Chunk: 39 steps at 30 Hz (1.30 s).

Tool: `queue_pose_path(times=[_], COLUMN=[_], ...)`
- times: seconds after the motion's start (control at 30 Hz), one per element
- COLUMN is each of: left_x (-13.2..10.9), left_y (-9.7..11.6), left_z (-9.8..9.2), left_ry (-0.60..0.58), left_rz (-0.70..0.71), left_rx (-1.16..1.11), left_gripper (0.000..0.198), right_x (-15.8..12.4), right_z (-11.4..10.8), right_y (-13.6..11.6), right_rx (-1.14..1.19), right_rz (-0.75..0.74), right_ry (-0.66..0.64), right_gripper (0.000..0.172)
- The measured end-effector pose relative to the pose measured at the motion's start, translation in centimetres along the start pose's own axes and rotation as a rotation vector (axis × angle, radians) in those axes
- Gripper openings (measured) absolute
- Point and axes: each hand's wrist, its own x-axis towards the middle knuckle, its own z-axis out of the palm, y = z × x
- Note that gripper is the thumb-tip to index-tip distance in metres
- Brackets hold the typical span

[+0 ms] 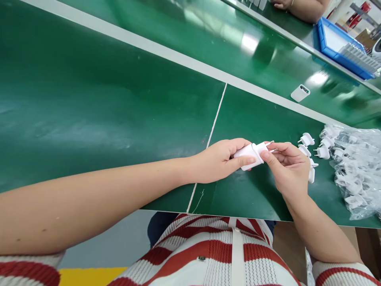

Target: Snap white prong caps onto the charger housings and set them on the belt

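My left hand [218,161] is closed around a white charger body [246,151], its thumb lying along the near side. At the right end of the body sits a white two-pin plug head [261,148], its metal pins pointing right. A thin line shows where the two parts meet; I cannot tell whether they are fully joined. My right hand [291,169] pinches the plug head between thumb and fingers, close to the pins. Several loose white plug heads [306,139] lie just beyond my right hand, some partly hidden by it.
A clear plastic bag [361,171] full of white plug heads lies at the right. Another white charger body [300,93] rests past the pale strip [178,57] on the green table [104,107]. At the far side are a blue tray [330,53] and another person's arm [308,8].
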Motion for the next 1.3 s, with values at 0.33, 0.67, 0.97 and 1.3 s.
queue_pose_path(times=[0.33,0.67,0.97,1.3], left_x=[-0.2,-0.7,-1.2,-0.4], left_y=[-0.4,-0.6,-0.7,-0.6], left_z=[0.3,1.1,1.6,0.2], left_ry=[0.016,0.096,0.112,0.087], left_rz=[0.015,0.059,0.160,0.124], left_rx=[0.036,0.012,-0.028,0.075], left_gripper=[0.032,0.031,0.023,0.022], right_x=[-0.3,-1.5,-2.2,-0.1], right_z=[0.1,1.4,1.8,-1.1], right_y=[0.7,1.6,1.4,0.7], right_rx=[-0.021,-0.064,-0.043,-0.150], right_rz=[-0.005,-0.241,-0.262,-0.348], right_ry=[-0.027,0.066,0.084,0.160], right_gripper=[0.017,0.017,0.019,0.017])
